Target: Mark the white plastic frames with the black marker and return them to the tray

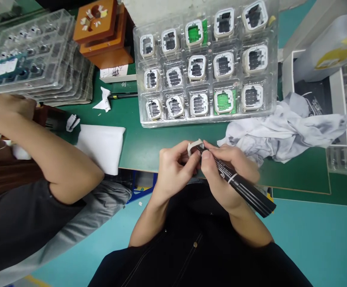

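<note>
Between the fingers of my left hand is a small cream-coloured square frame part, held near the table's front edge. My right hand grips a thick black marker pen, its tip end meeting the inside of the frame part. The marker's rear end points down to the right. Fingers hide much of the part and the exact tip. Just beyond both hands lies a clear plastic tray holding several similar frame parts, two of them over green pieces.
A crumpled grey-white cloth lies right of my hands, a folded white cloth to the left. Further off stand a brown block fixture and stacked plastic trays. A co-worker's arm reaches in at left. A white bottle is at right.
</note>
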Demonstrator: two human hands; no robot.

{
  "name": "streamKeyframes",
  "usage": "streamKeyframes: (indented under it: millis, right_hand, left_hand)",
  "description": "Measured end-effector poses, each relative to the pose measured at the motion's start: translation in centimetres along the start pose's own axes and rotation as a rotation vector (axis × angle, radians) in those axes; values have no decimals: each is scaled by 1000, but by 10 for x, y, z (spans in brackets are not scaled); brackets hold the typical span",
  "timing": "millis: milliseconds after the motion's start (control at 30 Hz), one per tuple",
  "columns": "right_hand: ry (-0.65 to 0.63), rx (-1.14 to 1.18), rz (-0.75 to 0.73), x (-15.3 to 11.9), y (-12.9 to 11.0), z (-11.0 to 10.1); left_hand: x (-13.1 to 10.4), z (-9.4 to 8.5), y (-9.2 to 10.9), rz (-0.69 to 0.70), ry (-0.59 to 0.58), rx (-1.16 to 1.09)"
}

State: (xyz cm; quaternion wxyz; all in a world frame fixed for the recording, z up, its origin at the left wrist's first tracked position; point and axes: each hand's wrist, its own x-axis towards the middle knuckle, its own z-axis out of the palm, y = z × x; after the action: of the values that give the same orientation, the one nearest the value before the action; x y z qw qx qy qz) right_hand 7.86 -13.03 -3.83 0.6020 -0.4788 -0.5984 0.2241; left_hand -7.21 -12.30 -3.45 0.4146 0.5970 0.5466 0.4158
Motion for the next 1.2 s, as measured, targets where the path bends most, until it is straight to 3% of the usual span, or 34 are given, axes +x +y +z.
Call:
streamKeyframes:
  millis: [233, 900, 1067, 1200]
  right_hand:
    - [31, -51, -118, 0, 0, 1]
    - [13, -101, -128, -3, 0, 0]
    - [-5, -79, -112, -2, 0, -2]
    - [-9, -22, -71, -2, 0, -1]
  left_hand:
    - [-2, 4, 3, 82, 32, 81]
    - [-5, 5, 1, 48, 44, 4]
    - [-4, 3, 1, 4, 43, 1]
    - [1, -1, 4, -123, -33, -141]
